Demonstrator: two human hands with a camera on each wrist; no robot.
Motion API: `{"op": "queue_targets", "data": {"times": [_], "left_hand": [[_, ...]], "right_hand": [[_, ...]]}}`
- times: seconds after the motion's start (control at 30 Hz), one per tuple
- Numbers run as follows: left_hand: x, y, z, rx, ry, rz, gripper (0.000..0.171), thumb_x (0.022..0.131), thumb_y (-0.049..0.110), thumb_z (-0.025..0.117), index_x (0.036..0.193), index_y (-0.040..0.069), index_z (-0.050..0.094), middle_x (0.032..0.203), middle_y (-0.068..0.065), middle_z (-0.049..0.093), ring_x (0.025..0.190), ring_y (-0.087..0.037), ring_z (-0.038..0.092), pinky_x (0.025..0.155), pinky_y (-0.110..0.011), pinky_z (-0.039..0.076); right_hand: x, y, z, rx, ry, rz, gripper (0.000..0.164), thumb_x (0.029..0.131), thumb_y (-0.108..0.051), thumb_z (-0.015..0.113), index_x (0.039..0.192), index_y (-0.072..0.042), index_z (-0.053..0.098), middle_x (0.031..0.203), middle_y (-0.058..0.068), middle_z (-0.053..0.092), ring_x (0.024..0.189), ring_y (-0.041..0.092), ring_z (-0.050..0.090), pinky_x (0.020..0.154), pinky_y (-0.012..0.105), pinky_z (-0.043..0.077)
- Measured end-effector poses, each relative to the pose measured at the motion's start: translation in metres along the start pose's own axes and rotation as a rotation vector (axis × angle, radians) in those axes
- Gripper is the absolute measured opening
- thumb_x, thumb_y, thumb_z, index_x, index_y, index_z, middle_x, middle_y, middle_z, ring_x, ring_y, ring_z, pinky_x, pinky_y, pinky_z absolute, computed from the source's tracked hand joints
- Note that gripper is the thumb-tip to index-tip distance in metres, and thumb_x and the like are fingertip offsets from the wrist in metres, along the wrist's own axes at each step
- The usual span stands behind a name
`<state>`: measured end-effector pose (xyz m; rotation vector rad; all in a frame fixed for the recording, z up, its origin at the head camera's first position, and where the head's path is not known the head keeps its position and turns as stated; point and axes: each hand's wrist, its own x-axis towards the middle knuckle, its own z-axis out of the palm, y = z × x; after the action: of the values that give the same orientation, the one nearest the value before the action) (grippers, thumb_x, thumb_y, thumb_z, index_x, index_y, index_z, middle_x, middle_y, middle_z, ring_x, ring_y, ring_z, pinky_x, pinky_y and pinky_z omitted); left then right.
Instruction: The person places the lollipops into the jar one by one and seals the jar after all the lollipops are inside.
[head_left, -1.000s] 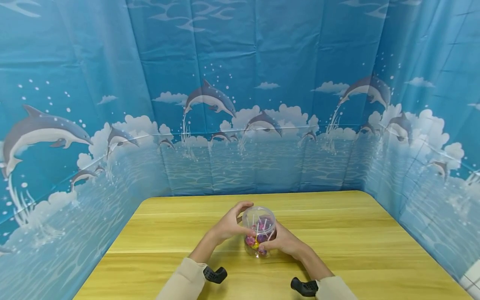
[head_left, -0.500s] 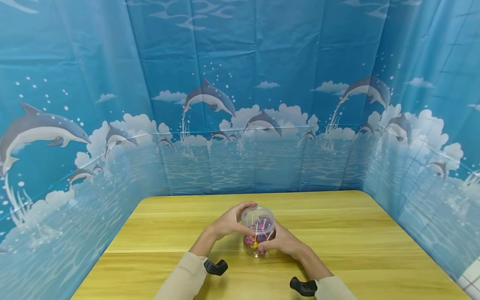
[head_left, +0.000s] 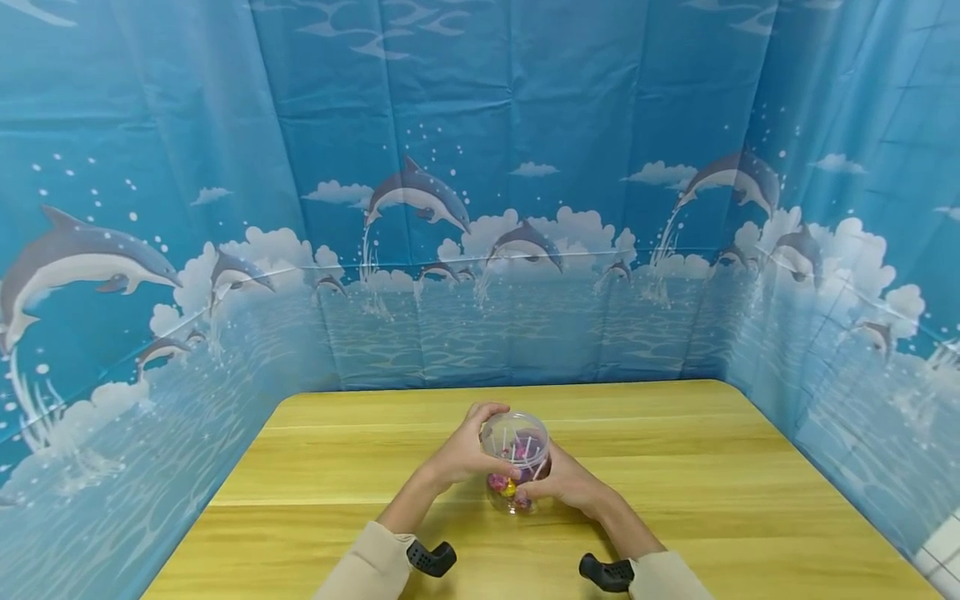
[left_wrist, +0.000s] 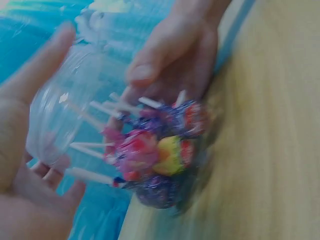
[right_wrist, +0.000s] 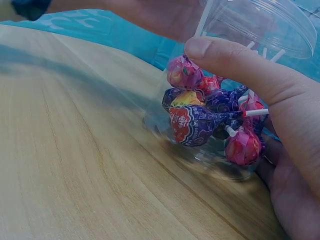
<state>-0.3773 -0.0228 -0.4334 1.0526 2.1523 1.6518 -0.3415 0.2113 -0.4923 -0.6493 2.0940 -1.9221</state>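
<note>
A clear round plastic jar (head_left: pixel 510 505) stands upright on the table, with several wrapped lollipops (right_wrist: pixel 192 125) inside, their white sticks pointing upward. Purple, pink and yellow wrappers show through its wall. My left hand (head_left: pixel 459 454) spans the clear lid (right_wrist: pixel 280 30) at the top, thumb in front and fingers behind. In the left wrist view that hand is blurred, and its exact contact is hard to see. My right hand (head_left: pixel 573 483) grips the jar's body from the right, thumb across the near side; its other fingers are partly hidden behind the jar.
The wooden table (head_left: pixel 337 492) has light yellow grain and rounded far corners. A blue curtain (head_left: pixel 480 333) printed with dolphins hangs behind and along both sides. Black wrist mounts (head_left: pixel 431 558) sit at both cream sleeves (head_left: pixel 367 567).
My left hand has shifted around the lid, its thumb sliding right across the front. The right hand stays in its place on the jar, which has hardly moved.
</note>
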Motion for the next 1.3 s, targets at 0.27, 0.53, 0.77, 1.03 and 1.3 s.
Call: {"op": "queue_targets", "data": {"times": [0.27, 0.53, 0.77, 1.03, 1.3], "left_hand": [[0.002, -0.009, -0.004, -0.127, -0.079, -0.015, 0.082, 0.087, 0.015, 0.085, 0.156, 0.016, 0.041, 0.154, -0.008, 0.037, 0.128, -0.036, 0.05, 0.096, -0.042, 0.053], [0.011, -0.017, -0.021, -0.229, -0.276, -0.017, 0.086, 0.092, 0.012, 0.078, 0.164, 0.015, 0.03, 0.165, -0.006, 0.027, 0.148, -0.038, 0.027, 0.104, -0.041, 0.048], [0.0, -0.011, -0.011, -0.114, -0.072, -0.016, 0.094, 0.086, 0.03, 0.088, 0.161, 0.019, 0.033, 0.16, -0.01, 0.031, 0.141, -0.033, 0.04, 0.107, -0.047, 0.045], [-0.001, -0.01, -0.003, -0.076, 0.09, 0.008, 0.076, 0.084, 0.018, 0.088, 0.146, 0.004, 0.047, 0.146, -0.012, 0.048, 0.14, -0.033, 0.041, 0.111, -0.051, 0.041], [0.002, -0.013, -0.008, -0.233, 0.013, 0.011, 0.069, 0.09, 0.002, 0.08, 0.15, 0.001, 0.047, 0.153, -0.016, 0.047, 0.144, -0.035, 0.041, 0.116, -0.05, 0.035]], "right_hand": [[0.0, -0.001, 0.0, -0.001, -0.009, -0.012, 0.092, 0.087, -0.007, 0.082, 0.159, -0.017, 0.026, 0.141, 0.018, 0.051, 0.124, 0.032, 0.056, 0.099, 0.041, 0.051], [0.001, -0.003, 0.0, -0.006, -0.01, -0.003, 0.102, 0.089, -0.008, 0.082, 0.164, -0.012, 0.015, 0.145, 0.017, 0.048, 0.126, 0.032, 0.054, 0.1, 0.04, 0.051], [0.0, -0.001, 0.0, -0.012, 0.011, 0.012, 0.1, 0.087, -0.009, 0.084, 0.163, -0.014, 0.019, 0.144, 0.017, 0.049, 0.126, 0.031, 0.055, 0.101, 0.04, 0.05], [-0.001, -0.002, -0.001, 0.003, 0.01, 0.009, 0.099, 0.088, -0.008, 0.083, 0.162, -0.013, 0.019, 0.144, 0.016, 0.049, 0.126, 0.032, 0.055, 0.101, 0.042, 0.05], [0.0, 0.001, 0.0, 0.01, 0.018, -0.003, 0.095, 0.087, -0.007, 0.083, 0.16, -0.015, 0.023, 0.143, 0.016, 0.05, 0.127, 0.031, 0.055, 0.102, 0.042, 0.05]]}}
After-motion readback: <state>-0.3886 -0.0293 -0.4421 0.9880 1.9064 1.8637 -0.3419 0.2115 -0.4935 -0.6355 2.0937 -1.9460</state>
